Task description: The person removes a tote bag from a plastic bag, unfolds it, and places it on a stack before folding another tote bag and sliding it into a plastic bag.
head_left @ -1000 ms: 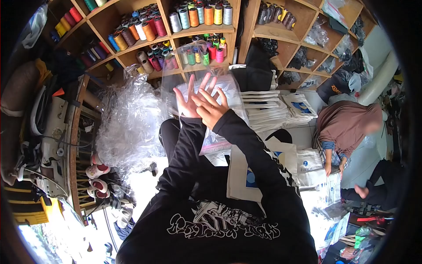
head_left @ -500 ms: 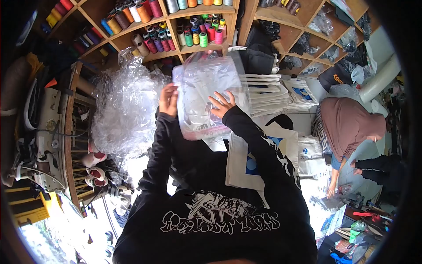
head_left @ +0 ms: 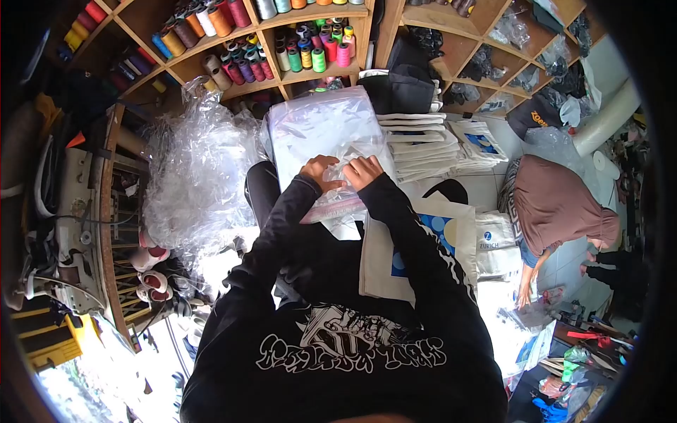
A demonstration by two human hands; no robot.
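Note:
A stack of clear plastic bags (head_left: 317, 127) lies in front of me, over my lap. Above its near half, my left hand (head_left: 323, 173) and my right hand (head_left: 363, 171) are close together with curled fingers. Both pinch a crumpled bit of clear plastic bag (head_left: 343, 156), bunched up between them. The fingertips are partly hidden by the film. Right of my lap, under my right forearm, is a cream cloth bag (head_left: 384, 271) with a blue and yellow print.
A heap of crumpled clear plastic (head_left: 197, 169) stands to the left. Folded cream bags (head_left: 423, 144) are piled at the right. Thread spools (head_left: 319, 60) fill the shelves ahead. Another person (head_left: 560, 204) bends over items at the far right.
My left hand has left the stack's left edge and moved right and inward. My right hand, spread flat before, has closed on the plastic. The loose top bag's film is now gathered between them.

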